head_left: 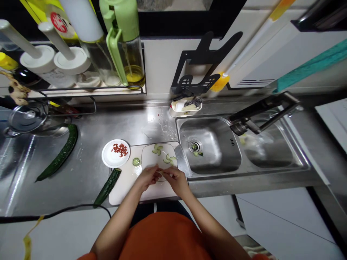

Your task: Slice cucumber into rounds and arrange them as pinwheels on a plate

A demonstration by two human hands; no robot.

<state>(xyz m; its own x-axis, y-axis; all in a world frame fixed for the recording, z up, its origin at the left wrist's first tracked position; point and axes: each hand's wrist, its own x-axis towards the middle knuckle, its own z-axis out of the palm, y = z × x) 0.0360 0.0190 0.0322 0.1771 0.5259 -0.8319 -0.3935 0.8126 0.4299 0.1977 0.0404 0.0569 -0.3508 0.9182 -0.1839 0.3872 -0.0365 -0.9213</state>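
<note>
My left hand (148, 177) and my right hand (177, 182) meet over the near edge of a squarish plate (146, 153). Both have their fingertips pinched around a small pale piece that is too small to name. On the plate, thin green-edged cucumber slices form two pinwheel shapes, one at the back (157, 149) and one to the right (169, 159). Beneath the plate is a pale cutting board (124, 187). A round cucumber piece (136, 161) rests left of the plate. A cut length of cucumber (107, 188) lies across the board's left edge.
A white dish (107, 155) holds small red pieces. Farther left is a long cucumber (61, 159). Green scraps lie by the drain of the sink (217, 159), under a dark faucet (262, 112). Behind stand an oil bottle (132, 54) and seasoning jars (72, 61).
</note>
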